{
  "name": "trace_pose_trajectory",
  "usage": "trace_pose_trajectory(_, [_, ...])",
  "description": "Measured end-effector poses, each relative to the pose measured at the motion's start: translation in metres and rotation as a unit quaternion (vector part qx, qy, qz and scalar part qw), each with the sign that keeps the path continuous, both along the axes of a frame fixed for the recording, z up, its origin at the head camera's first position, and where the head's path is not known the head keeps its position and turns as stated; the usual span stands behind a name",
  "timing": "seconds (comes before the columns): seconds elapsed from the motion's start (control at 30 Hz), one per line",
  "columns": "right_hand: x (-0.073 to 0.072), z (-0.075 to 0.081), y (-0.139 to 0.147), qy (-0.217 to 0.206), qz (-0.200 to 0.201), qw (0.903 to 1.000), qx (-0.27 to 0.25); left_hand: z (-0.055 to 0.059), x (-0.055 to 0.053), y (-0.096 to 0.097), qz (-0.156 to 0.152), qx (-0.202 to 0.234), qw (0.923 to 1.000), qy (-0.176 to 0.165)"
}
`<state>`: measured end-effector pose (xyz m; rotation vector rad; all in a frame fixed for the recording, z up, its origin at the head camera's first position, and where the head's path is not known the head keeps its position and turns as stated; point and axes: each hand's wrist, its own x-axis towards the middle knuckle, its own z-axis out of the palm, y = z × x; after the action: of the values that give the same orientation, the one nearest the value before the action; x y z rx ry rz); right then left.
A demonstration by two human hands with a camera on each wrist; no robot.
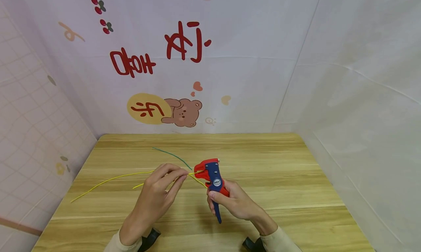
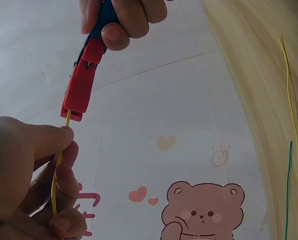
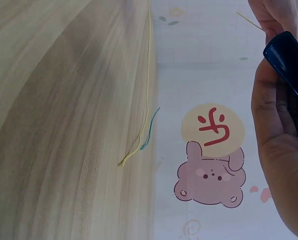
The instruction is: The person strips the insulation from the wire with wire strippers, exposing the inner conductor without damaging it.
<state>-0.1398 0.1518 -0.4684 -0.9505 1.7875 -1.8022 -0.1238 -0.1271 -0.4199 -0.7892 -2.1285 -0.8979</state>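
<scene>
My right hand [image 1: 238, 202] grips a wire stripper [image 1: 216, 173] with a red head and dark blue body and handle. The stripper's red nose points left, over the table. Between thumb and fingertips, my left hand [image 1: 156, 193] pinches a thin yellow wire [image 2: 68, 120] close to its end. That end enters the stripper's red mouth, and the fingertips are a short way off the nose in the left wrist view. The wire's other end sticks out behind the left hand. In the right wrist view, the blue handle [image 3: 288, 62] shows in the right palm, while the red head is hidden.
Another yellow wire [image 1: 110, 179] lies across the wooden table [image 1: 279, 186], passing behind the left hand. A short green wire [image 1: 171, 154] lies farther back. White printed cloth [image 1: 243, 80] hangs behind the table and along both sides. Dark wrist straps show near both sleeves.
</scene>
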Motion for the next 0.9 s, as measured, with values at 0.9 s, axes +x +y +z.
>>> trace_pose_trajectory(0.9, [-0.001, -0.007, -0.006, -0.101, -0.001, 0.9949, -0.006, -0.015, -0.009, -0.005, 0.018, -0.026, 0.9984, -0.048])
